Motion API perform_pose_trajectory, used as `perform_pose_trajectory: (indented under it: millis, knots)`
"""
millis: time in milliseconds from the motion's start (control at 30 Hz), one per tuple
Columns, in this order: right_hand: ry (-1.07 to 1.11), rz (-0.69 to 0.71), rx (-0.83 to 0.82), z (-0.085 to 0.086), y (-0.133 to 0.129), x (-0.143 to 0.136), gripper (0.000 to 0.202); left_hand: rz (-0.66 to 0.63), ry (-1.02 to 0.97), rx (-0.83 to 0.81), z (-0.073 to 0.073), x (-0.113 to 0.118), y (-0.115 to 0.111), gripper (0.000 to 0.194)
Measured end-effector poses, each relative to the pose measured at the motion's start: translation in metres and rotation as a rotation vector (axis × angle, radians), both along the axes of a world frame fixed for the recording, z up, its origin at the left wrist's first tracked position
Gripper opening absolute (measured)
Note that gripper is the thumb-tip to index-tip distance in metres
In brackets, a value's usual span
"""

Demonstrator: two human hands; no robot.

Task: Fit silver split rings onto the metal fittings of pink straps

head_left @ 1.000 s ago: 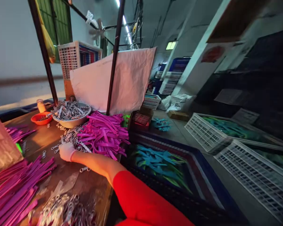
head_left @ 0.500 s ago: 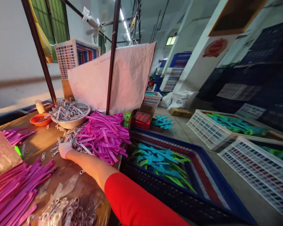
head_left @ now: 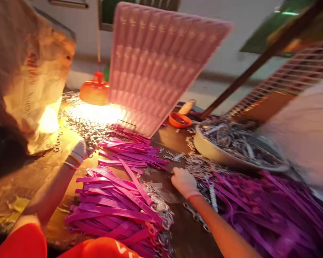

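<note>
My left hand (head_left: 80, 150), in a white glove, sits at the edge of a scatter of loose metal clips (head_left: 90, 125) under an orange lamp (head_left: 95, 91); its fingers are curled and the blur hides whether they hold a clip. My right hand (head_left: 184, 181), also gloved, rests knuckles-up on the wooden table (head_left: 174, 138), fingers tucked under, beside metal clips (head_left: 201, 168) and a big pile of purple straps (head_left: 261, 208). Between my arms lie two more heaps of purple straps, a near one (head_left: 113, 206) with clips fitted on its ends and a far one (head_left: 134, 154).
A pale bowl (head_left: 208, 150) heaped with metal clips stands at the right, a small orange dish (head_left: 179, 121) behind it. A pink gridded tray (head_left: 161, 61) leans upright at the back. A brown sack (head_left: 24, 71) stands at the left; white cloth (head_left: 309, 132) hangs at the right.
The view has swung left from the floor crates onto the table. My left hand and the lamp have come into view; my right hand still rests by the clips near the strap pile.
</note>
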State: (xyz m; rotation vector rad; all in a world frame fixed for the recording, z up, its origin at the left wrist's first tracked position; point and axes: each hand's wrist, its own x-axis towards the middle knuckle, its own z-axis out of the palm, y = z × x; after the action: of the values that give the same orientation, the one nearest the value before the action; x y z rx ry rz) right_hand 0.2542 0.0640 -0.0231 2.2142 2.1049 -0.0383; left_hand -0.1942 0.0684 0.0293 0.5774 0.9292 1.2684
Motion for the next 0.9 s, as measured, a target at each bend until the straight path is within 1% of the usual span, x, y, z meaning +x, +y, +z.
perform_pose_trajectory:
  millis: [33,67,100,167,267,333,367,433,500,567,633,700,767,800,867,900]
  knots:
    - [-0.027,0.019,-0.01,-0.01,-0.002,0.001,0.031,0.045,-0.02,-0.036,-0.008,-0.009,-0.004,0.031]
    - [-0.046,0.033,-0.014,-0.018,-0.006,0.004,0.031,0.069,-0.039,-0.067,-0.014,-0.013,-0.004,0.032]
    - [-0.056,0.04,-0.015,-0.025,-0.01,0.007,0.031,0.075,-0.059,-0.091,-0.018,-0.014,-0.002,0.033]
    - [-0.067,0.041,-0.018,-0.034,-0.014,0.015,0.03,0.057,-0.094,-0.123,-0.022,-0.01,0.001,0.032]
    - [-0.002,0.019,0.045,-0.038,-0.007,0.019,0.027,0.024,-0.126,-0.148,-0.022,-0.008,-0.002,0.032]
    - [0.085,0.039,0.114,-0.034,0.002,0.01,0.027,0.014,-0.135,-0.155,-0.021,-0.008,-0.007,0.032]
    - [0.166,0.077,0.148,-0.029,0.006,0.0,0.028,0.014,-0.138,-0.153,-0.021,-0.008,-0.01,0.032]
    - [0.398,0.225,0.194,-0.013,0.01,-0.032,0.03,0.02,-0.143,-0.134,-0.019,-0.004,-0.013,0.031]
    - [0.708,0.432,0.222,0.011,0.011,-0.078,0.03,0.016,-0.147,-0.099,-0.015,0.006,-0.013,0.028]
    - [0.883,0.572,0.186,0.037,0.012,-0.129,0.029,-0.012,-0.146,-0.058,-0.012,0.019,-0.012,0.025]
    - [0.963,0.63,0.142,0.06,0.016,-0.178,0.028,-0.058,-0.113,0.012,-0.01,0.03,-0.013,0.024]
    - [1.012,0.651,0.13,0.076,0.022,-0.218,0.028,-0.089,-0.019,0.092,-0.012,0.035,-0.014,0.025]
    - [0.968,0.683,0.142,0.085,0.025,-0.248,0.029,-0.095,0.092,0.145,-0.016,0.033,-0.017,0.023]
    - [0.877,0.714,0.155,0.089,0.023,-0.26,0.03,-0.094,0.132,0.152,-0.018,0.03,-0.018,0.02]
    - [0.603,0.773,0.187,0.098,0.012,-0.277,0.03,-0.111,0.174,0.157,-0.019,0.026,-0.019,0.015]
    - [0.413,0.787,0.216,0.104,0.004,-0.283,0.031,-0.141,0.179,0.162,-0.018,0.028,-0.018,0.016]
